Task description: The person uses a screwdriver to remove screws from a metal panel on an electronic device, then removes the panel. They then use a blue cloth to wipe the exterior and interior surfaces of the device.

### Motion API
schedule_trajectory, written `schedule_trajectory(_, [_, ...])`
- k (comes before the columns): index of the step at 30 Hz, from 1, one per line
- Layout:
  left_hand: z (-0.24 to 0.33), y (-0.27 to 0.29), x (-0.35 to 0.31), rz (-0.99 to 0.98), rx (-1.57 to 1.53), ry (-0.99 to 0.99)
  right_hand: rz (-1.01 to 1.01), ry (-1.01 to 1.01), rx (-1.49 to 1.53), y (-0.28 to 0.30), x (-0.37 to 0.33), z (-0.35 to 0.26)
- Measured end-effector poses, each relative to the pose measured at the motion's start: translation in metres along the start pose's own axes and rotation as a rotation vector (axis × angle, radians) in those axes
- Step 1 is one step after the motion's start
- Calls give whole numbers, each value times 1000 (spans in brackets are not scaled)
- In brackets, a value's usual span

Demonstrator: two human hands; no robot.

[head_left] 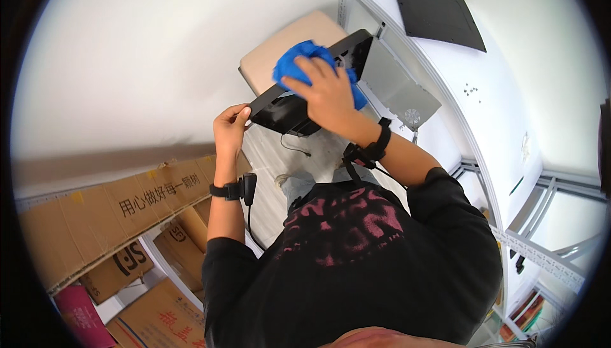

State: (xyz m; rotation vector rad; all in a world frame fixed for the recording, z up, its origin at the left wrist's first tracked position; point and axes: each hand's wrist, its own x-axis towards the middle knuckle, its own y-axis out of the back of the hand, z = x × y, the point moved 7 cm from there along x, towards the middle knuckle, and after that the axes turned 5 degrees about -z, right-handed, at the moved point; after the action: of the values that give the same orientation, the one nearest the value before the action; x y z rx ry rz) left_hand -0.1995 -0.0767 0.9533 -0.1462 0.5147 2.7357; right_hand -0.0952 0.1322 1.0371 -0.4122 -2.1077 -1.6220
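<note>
A black, slim, monitor-like panel is held up at a tilt in front of me, with a shiny dark face and a thick edge. My left hand grips its left corner, thumb on the near side. Bunched in my right hand is a blue cloth, pressed over the top edge and face of the panel. The cloth and hand hide the panel's middle. A thin black cable dangles below it.
Beyond the panel stands a beige padded seat. On the right, a white shelf carries a black cover plate and several small screws. A grey metal plate leans below. Cardboard boxes fill the left side.
</note>
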Motion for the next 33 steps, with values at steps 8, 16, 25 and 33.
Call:
schedule_trajectory(8, [120, -83, -15, -130, 647, -660, 68, -8, 56, 12, -14, 53])
schedule_trajectory(16, [145, -178, 33, -127, 726, -854, 9, -139, 16, 28, -3, 141])
schedule_trajectory(25, [138, -204, 45, -160, 909, -849, 97, -360, 581, 16, -20, 205])
schedule_trajectory(33, [139, -210, 42, -193, 935, -752, 102, -517, 1030, -28, -51, 246])
